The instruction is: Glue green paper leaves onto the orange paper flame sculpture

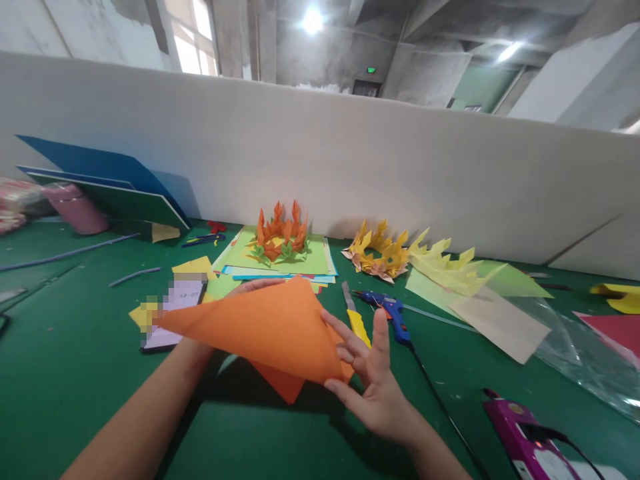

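Note:
A sheet of orange paper (270, 327), bent over into a cone-like fold, is held up above the green table. My left hand (257, 285) supports it from behind; most of that hand is hidden, with only part of it showing over the paper's top edge. At the paper's right edge, my right hand (373, 380) has its thumb on the lower corner and other fingertips against the side, one finger pointing up. Just beyond the right hand lie a yellow utility knife (357, 327) and a blue glue gun (393, 312).
An orange paper crown (280, 240) stands on stacked coloured sheets. Beside it are a golden crown (379, 252) and a pale yellow crown strip (450, 263). A phone (175, 310) lies left, a magenta power strip (525, 437) front right. A white partition (320, 160) closes the back.

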`<state>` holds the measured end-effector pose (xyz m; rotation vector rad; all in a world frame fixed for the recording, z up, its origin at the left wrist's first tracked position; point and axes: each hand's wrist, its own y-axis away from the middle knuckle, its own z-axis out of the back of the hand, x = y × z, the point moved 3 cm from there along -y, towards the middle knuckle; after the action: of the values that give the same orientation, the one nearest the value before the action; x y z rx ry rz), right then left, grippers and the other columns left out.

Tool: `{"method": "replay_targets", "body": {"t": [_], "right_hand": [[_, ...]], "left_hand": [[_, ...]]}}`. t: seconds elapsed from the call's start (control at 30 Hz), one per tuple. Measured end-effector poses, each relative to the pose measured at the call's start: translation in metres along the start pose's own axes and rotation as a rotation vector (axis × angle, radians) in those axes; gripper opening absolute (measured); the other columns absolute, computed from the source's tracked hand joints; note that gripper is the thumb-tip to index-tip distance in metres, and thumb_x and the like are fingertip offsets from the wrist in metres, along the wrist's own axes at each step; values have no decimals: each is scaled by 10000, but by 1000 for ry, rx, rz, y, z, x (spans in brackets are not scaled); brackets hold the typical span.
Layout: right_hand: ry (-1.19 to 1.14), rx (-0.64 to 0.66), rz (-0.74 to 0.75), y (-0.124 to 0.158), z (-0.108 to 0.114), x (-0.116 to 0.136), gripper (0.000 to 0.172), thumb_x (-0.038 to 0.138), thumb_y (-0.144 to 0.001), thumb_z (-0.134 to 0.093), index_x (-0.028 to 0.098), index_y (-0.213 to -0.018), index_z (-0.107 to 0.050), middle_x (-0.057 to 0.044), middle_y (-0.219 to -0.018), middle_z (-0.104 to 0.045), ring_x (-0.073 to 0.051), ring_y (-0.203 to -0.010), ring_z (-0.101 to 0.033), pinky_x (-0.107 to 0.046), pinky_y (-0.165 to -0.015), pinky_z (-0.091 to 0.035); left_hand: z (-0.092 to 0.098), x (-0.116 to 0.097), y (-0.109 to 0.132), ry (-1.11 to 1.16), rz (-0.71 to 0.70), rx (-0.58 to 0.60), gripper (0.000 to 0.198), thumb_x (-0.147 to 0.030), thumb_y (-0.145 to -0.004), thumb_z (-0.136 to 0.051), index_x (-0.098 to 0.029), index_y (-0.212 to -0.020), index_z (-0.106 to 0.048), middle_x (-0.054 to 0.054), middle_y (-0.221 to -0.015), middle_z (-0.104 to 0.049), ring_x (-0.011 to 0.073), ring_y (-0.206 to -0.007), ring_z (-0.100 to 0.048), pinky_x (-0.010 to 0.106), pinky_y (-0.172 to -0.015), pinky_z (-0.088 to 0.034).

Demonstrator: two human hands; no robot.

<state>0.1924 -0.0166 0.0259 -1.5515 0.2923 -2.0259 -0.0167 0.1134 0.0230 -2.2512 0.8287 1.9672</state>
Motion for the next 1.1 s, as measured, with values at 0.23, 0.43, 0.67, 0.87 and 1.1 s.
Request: {"method": "replay_targets", "body": {"t": [0.23,0.43,0.67,0.87,1.1], "right_hand": [[30,106,11,1,-5,-6,827,150,-874,-470,414,-1414,98,-87,-1388,-443,-101,-828,-627,-373,-868,-488],[350,233,-54,-8,-15,-19,154,197,-851,-550,272,-929,-661,-4,-835,-712,-176,-838,-612,-353,-811,-438],[240,-211,-321,-11,10,-51,208,357,-808,-518,187,-741,-616,-34,-707,-647,-170,-665,-586,-274,-622,-462],[200,-312,-415,-12,15,-57,297,456,-781,-515,179,-702,-588,-11,-633,-590,-153,-588,-533,-238,-544,-419],[348,-399,-406,-18,25,-55,332,480,-805,-470,181,-738,-597,-7,-619,-574,-152,-578,-518,-237,-539,-391]], "left_hand": [[19,-14,0,-60,-216,-256,324,-103,-462,-710,-201,-770,-733,40,-896,-729,182,-778,-654,221,-631,-491],[20,-4,-9,35,-208,-352,419,-41,-466,-538,-201,-796,-741,29,-836,-732,149,-657,-630,217,-569,-481],[21,2,-10,129,-223,-372,227,-196,-555,-718,-161,-779,-719,65,-819,-727,156,-727,-639,219,-626,-485],[20,6,-1,143,-255,-363,329,-273,-528,-791,-191,-808,-638,-29,-734,-659,117,-642,-619,201,-585,-485],[14,1,15,-197,-232,-142,657,-276,-574,-738,-280,-1202,-546,67,-1131,-631,228,-902,-647,286,-713,-526]]}}
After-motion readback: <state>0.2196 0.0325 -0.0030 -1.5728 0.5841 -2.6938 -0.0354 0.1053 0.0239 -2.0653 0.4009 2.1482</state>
